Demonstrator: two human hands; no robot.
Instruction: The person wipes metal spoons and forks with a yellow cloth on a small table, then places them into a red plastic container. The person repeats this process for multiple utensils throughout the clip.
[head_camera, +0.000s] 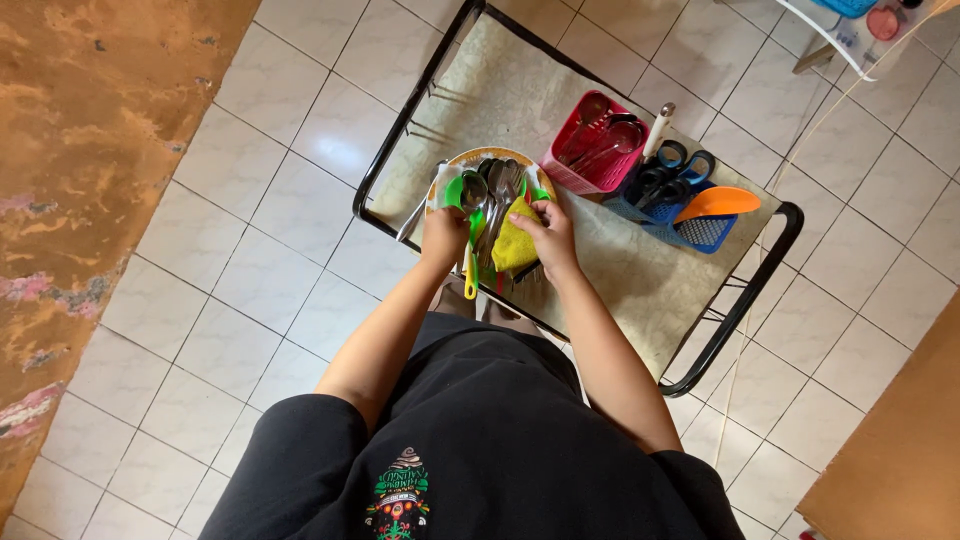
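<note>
At the centre of the frame, the left hand (443, 238) is closed around a yellow-handled utensil (468, 268), steadying it over the plate (447, 166) of cutlery; the right hand (548, 232) pinches a yellow cloth (512, 245) against it, seemingly wiping; baskets stand upper right.

Both my forearms run forward, converging over the near edge of the plate (455, 160). My left hand (443, 236) is curled into a closed grip at the plate's near-left rim. My right hand (549, 230), just right of it, has fingers bent and pinched.
</note>
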